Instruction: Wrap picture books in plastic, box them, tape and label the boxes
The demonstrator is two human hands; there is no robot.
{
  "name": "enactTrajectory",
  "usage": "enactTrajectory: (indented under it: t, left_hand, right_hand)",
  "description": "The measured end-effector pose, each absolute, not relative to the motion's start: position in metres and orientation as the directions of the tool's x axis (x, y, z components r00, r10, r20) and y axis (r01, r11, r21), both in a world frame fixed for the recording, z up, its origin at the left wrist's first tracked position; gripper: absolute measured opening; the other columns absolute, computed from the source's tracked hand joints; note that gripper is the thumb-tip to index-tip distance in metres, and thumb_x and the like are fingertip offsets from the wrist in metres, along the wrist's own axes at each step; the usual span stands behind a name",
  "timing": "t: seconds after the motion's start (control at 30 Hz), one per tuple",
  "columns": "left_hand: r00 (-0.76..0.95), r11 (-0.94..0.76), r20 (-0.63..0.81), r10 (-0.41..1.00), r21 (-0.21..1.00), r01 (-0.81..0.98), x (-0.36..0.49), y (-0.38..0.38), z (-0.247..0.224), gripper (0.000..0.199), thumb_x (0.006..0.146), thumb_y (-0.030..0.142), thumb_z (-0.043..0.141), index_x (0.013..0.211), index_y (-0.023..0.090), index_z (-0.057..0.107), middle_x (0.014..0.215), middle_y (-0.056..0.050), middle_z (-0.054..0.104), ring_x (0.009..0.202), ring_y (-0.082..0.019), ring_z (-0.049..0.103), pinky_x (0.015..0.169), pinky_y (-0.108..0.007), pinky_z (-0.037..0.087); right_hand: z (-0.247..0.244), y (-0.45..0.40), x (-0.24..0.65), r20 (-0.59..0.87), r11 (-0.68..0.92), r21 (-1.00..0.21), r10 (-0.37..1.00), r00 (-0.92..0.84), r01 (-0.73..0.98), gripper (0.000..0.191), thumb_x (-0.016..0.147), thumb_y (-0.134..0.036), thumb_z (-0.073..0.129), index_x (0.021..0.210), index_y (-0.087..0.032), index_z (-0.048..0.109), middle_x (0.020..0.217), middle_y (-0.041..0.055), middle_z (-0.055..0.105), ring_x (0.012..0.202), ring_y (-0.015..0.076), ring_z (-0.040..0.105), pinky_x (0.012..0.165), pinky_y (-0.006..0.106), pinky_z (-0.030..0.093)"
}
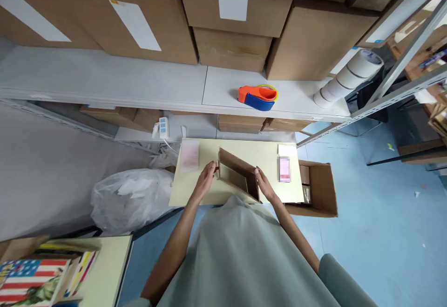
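A small brown cardboard box (233,159), unfolded into a frame with its middle open, stands at an angle on the cream tabletop (209,198). The tabletop shows through it. My left hand (206,177) grips its left edge between thumb and fingers. On the opposite side, my right hand (264,184) holds the right end, thumb on the upper edge; some of its fingers are hidden. To the right lies a phone (284,169) with a pink screen, below a white slip (287,150). A pinkish paper sheet (190,153) rests at the left.
An orange and blue tape dispenser (257,98) and stacked tape rolls (349,78) sit on the grey shelf (139,76) ahead, under large cartons (230,48). An open carton (323,188) stands right, a plastic bag (134,197) left. Books (35,279) lie lower left.
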State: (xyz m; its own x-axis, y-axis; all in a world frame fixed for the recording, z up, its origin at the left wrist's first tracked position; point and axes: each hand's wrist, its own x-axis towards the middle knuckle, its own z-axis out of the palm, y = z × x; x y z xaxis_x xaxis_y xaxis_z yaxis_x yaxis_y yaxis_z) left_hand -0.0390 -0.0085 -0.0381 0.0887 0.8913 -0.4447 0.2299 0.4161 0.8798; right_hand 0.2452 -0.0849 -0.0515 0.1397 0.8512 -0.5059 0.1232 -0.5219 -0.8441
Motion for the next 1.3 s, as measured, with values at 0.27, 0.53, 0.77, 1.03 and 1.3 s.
enactTrajectory:
  t: [0.27, 0.53, 0.77, 1.03, 1.3]
  left_hand:
    - [0.082, 0.272, -0.378, 0.922, 0.785, 0.557, -0.043, 0.009, -0.035, 0.063, 0.089, 0.058, 0.070, 0.138, 0.018, 0.070, 0.136, -0.017, 0.078, 0.121, -0.034, 0.076, 0.105, -0.045, 0.059]
    - [0.160, 0.131, -0.338, 0.927, 0.693, 0.709, -0.048, 0.004, -0.030, 0.042, 0.104, 0.050, 0.045, 0.108, 0.020, 0.074, 0.104, -0.012, 0.083, 0.102, -0.031, 0.077, 0.091, -0.039, 0.059]
    - [0.200, 0.029, -0.381, 0.903, 0.516, 0.856, -0.063, -0.006, -0.013, 0.037, 0.108, 0.033, 0.042, 0.121, 0.019, 0.074, 0.119, -0.018, 0.082, 0.110, -0.035, 0.078, 0.089, -0.040, 0.056]
    - [0.176, 0.056, -0.419, 0.891, 0.485, 0.873, -0.048, -0.021, -0.015, 0.047, 0.110, 0.036, 0.042, 0.144, 0.016, 0.067, 0.138, -0.021, 0.077, 0.124, -0.038, 0.076, 0.101, -0.046, 0.059]
    - [0.268, 0.058, -0.291, 0.918, 0.769, 0.636, -0.052, -0.032, -0.011, 0.067, 0.108, 0.064, 0.046, 0.159, 0.022, 0.058, 0.166, -0.014, 0.058, 0.144, -0.032, 0.066, 0.109, -0.043, 0.062]
  right_hand:
    - [-0.049, -0.099, 0.261, -0.410, -0.422, -0.898, 0.905, 0.113, 0.123, 0.089, 0.096, -0.080, 0.066, 0.168, -0.029, 0.051, 0.165, 0.0165, 0.058, 0.142, 0.0369, 0.068, 0.118, 0.055, 0.056]
    - [-0.039, -0.067, 0.261, -0.179, -0.227, -0.908, 0.970, 0.164, 0.352, 0.059, 0.105, -0.073, 0.053, 0.106, -0.022, 0.081, 0.112, 0.0134, 0.083, 0.106, 0.0308, 0.080, 0.085, 0.039, 0.066]
    - [-0.028, -0.024, 0.279, -0.109, -0.188, -0.862, 0.976, 0.191, 0.471, 0.053, 0.105, -0.072, 0.052, 0.092, -0.025, 0.071, 0.097, 0.0110, 0.083, 0.098, 0.0322, 0.081, 0.082, 0.038, 0.062]
    - [-0.040, -0.012, 0.275, -0.124, -0.221, -0.867, 0.964, 0.237, 0.446, 0.062, 0.105, -0.077, 0.047, 0.115, -0.022, 0.074, 0.117, 0.0157, 0.084, 0.118, 0.0351, 0.078, 0.095, 0.045, 0.064]
    - [-0.050, -0.055, 0.281, -0.401, -0.432, -0.882, 0.898, 0.179, 0.191, 0.082, 0.095, -0.080, 0.065, 0.154, -0.023, 0.062, 0.151, 0.0188, 0.070, 0.128, 0.0359, 0.076, 0.099, 0.050, 0.068]
